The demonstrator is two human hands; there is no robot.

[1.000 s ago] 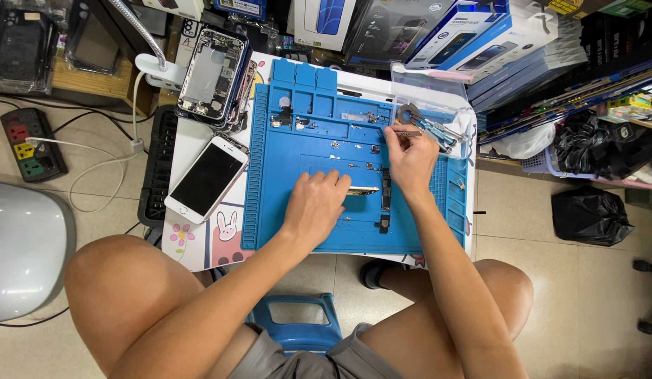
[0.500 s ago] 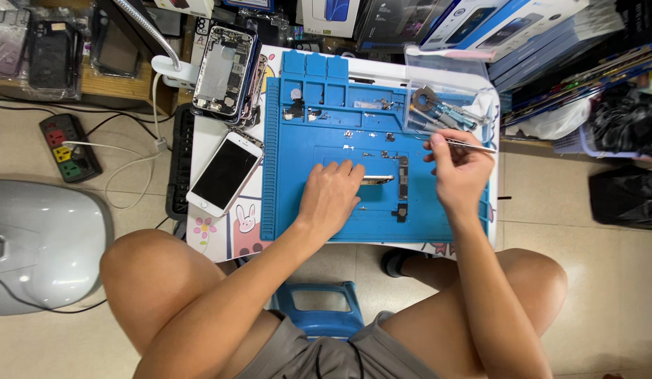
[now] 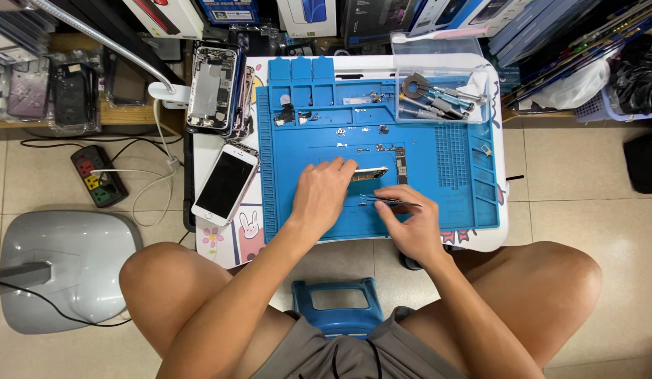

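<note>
Since half a second ago my right hand (image 3: pixel 410 228) has come down from the tool tray at the mat's 2 o'clock corner to the near middle of the blue repair mat (image 3: pixel 452 189), and it now pinches a pair of slim metal tweezers (image 3: pixel 392 201) lying almost level, their tips pointing toward 9 o'clock, just beside my left hand. My left hand (image 3: pixel 322 193) has stayed put: palm down, fingers curled and pressing on a small gold-edged phone part (image 3: pixel 369 173), which pokes out from under my fingertips toward 3 o'clock, near the centre of the mat.

At 1 o'clock from that part a clear plastic tray (image 3: pixel 480 98) sits on the mat's far right corner; inside it lie several screwdrivers and other metal tools (image 3: pixel 431 98), heaped at angles. Along the mat's far edge, at 12 o'clock, run moulded compartments (image 3: pixel 305 70); I cannot tell whether the three blue square ones hold anything, while the shallow strip below them carries scattered small parts and screws (image 3: pixel 291 116).

Off the mat at 9 o'clock a white phone (image 3: pixel 225 182) lies face up on the white table (image 3: pixel 491 242), tilted. At 10 o'clock an opened phone body (image 3: pixel 212 88) shows its insides. On the floor at 8 o'clock is a power strip (image 3: pixel 97 175).
</note>
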